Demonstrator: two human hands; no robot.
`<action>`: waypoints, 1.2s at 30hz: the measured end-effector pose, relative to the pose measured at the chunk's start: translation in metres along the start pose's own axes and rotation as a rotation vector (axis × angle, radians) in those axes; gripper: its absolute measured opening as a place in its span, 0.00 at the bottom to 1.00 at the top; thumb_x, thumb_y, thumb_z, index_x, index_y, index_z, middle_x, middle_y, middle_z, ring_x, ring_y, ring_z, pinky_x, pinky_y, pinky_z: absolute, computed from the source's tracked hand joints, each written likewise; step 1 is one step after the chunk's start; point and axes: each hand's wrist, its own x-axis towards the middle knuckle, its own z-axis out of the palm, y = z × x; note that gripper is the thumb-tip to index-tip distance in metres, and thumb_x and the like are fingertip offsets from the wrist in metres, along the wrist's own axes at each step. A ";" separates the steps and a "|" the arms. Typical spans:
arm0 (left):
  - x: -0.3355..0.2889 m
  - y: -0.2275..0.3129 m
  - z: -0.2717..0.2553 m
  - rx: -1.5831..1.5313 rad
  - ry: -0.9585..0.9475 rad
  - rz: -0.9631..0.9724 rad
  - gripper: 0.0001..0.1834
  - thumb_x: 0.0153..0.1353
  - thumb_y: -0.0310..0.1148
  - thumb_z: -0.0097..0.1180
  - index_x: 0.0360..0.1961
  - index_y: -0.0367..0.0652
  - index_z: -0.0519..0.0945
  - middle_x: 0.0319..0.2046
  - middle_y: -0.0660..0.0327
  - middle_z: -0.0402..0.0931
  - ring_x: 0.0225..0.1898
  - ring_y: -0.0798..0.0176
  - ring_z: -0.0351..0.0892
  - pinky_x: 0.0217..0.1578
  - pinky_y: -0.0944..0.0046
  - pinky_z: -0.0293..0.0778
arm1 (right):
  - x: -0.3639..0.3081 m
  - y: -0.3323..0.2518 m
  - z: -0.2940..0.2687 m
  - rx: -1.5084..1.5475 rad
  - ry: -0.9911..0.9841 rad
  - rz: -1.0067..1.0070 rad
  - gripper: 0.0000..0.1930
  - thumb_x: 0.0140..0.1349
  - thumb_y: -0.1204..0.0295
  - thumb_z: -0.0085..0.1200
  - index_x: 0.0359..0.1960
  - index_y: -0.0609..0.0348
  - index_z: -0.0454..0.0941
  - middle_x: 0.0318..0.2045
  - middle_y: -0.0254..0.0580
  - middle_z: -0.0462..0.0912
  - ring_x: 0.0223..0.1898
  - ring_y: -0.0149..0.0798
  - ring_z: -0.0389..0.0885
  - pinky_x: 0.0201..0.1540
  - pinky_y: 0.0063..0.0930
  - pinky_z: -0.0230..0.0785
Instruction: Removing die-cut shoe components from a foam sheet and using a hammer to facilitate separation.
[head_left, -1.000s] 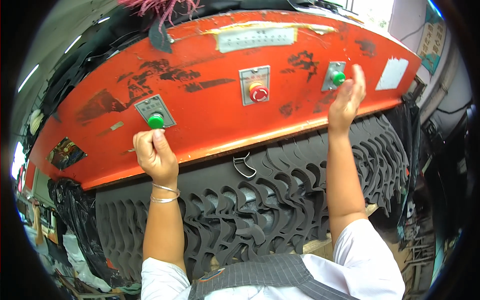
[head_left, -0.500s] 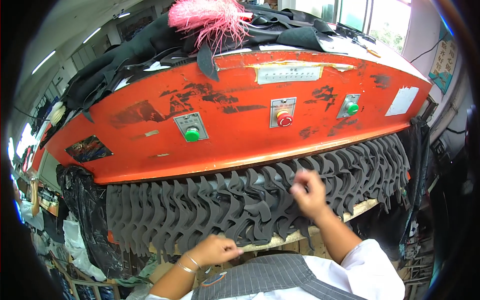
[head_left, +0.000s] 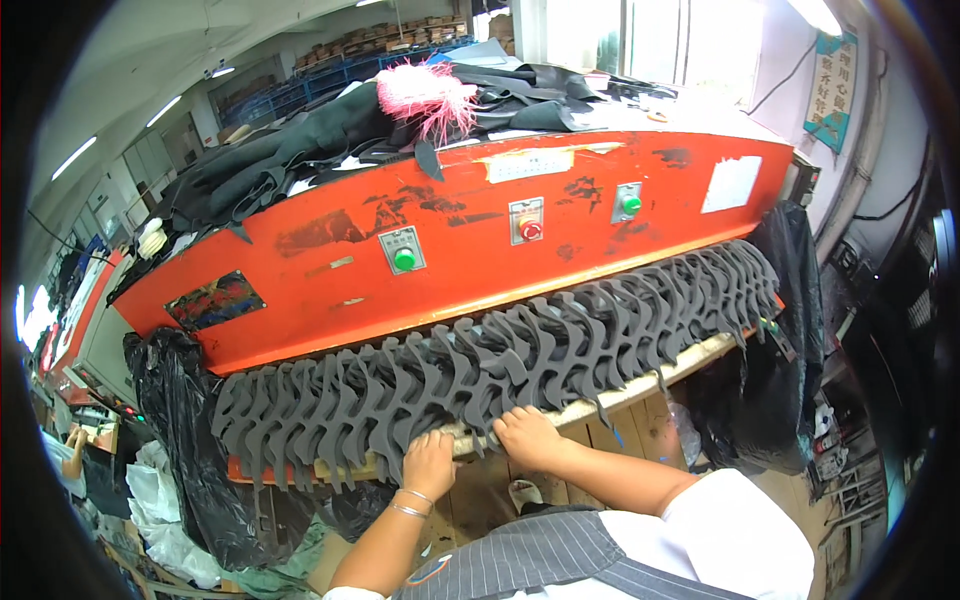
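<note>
Both hands are at the front edge of a pale board (head_left: 690,357) under the red machine. My left hand (head_left: 430,466) curls its fingers over this edge, its wrist wearing silvery bangles. Just right of it, my right hand (head_left: 527,438) is likewise closed on the edge. Fingertips of both hands are hidden. A dark grey sheet (head_left: 375,411) full of curved cut-outs covers the board, and its wavy strips droop over the front. One loose grey piece (head_left: 506,366) lies on top near the middle.
The red machine front (head_left: 460,255) carries two green buttons and a red stop knob (head_left: 530,231). Dark material (head_left: 290,150) and a pink bundle of strands (head_left: 428,95) lie on top. Black plastic hangs at both ends (head_left: 165,400). Wooden planks (head_left: 640,432) show below.
My right hand has come down from above the sheet to the board's front edge. My left hand has moved onto that edge too. The view has shifted, showing more of the room behind.
</note>
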 end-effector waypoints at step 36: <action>0.214 -0.011 -0.031 -0.511 -0.112 0.109 0.14 0.59 0.43 0.56 0.30 0.43 0.82 0.26 0.52 0.79 0.31 0.47 0.80 0.34 0.53 0.75 | 0.142 0.180 -0.061 0.475 -0.031 0.249 0.19 0.55 0.64 0.59 0.47 0.59 0.79 0.42 0.50 0.82 0.47 0.52 0.79 0.52 0.40 0.70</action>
